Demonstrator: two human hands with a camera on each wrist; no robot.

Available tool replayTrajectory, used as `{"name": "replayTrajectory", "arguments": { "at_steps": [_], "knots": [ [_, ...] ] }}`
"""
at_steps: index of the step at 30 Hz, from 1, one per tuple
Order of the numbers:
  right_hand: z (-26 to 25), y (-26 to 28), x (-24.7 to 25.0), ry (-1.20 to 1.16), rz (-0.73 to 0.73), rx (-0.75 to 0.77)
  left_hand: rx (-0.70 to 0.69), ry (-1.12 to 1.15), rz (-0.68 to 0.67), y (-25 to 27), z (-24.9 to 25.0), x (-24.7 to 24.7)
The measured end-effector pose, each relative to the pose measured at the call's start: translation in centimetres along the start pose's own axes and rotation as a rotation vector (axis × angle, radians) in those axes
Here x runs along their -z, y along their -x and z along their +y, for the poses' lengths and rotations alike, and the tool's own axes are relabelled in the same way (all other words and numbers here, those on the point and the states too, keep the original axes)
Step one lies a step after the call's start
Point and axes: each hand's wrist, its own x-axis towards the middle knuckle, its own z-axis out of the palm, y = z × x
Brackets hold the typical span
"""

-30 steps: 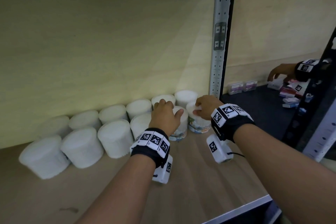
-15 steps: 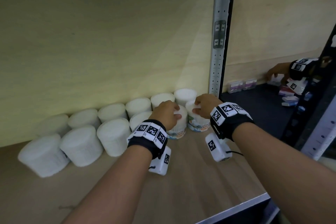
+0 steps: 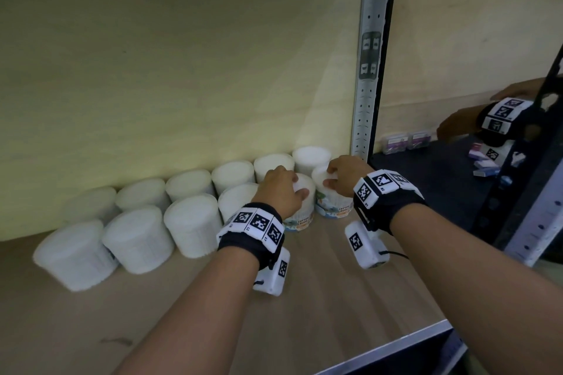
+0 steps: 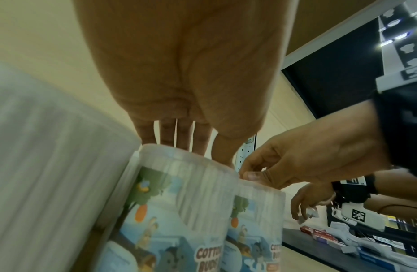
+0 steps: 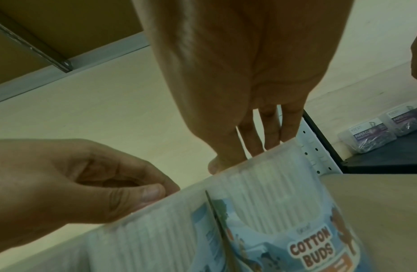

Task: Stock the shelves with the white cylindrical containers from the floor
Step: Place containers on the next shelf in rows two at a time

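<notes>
Little has moved since the earlier frames: both hands stay on the same two front-row tubs, with the left hand (image 3: 281, 190) shifted slightly. Its fingers (image 4: 170, 134) curl over the top of the left cotton-bud container (image 3: 300, 210), thumb against the rim. The right hand (image 3: 344, 178) caps the right cotton-bud container (image 3: 330, 205), fingers (image 5: 268, 128) curled down over its lid. The two tubs stand upright and touching on the shelf (image 3: 320, 298), just in front of the back row of white containers (image 3: 231, 175), which sits against the back panel (image 3: 182, 70). The right tub is near the perforated upright (image 3: 367, 70). More front-row tubs (image 3: 137, 237) run off to the left, touching one another. Bare shelf board lies between the tubs and the metal front edge (image 3: 396, 347).
</notes>
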Motion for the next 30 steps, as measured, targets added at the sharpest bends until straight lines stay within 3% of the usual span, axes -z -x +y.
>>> {"name": "replayTrajectory", "arguments": {
  "at_steps": [16, 24, 30],
  "knots": [
    [-0.1, 3.8, 0.8, 0.027, -0.004, 0.007, 0.004, 0.004, -0.021, 3.0, 1.9, 0.4],
    [0.4, 7.7, 0.5, -0.041, 0.065, -0.002, -0.041, -0.053, -0.020, 6.4, 3.3, 0.2],
    [0.8, 10.9, 0.6, -0.108, -0.012, -0.054, -0.093, -0.058, 0.019, 9.2, 4.4, -0.1]
  ]
}}
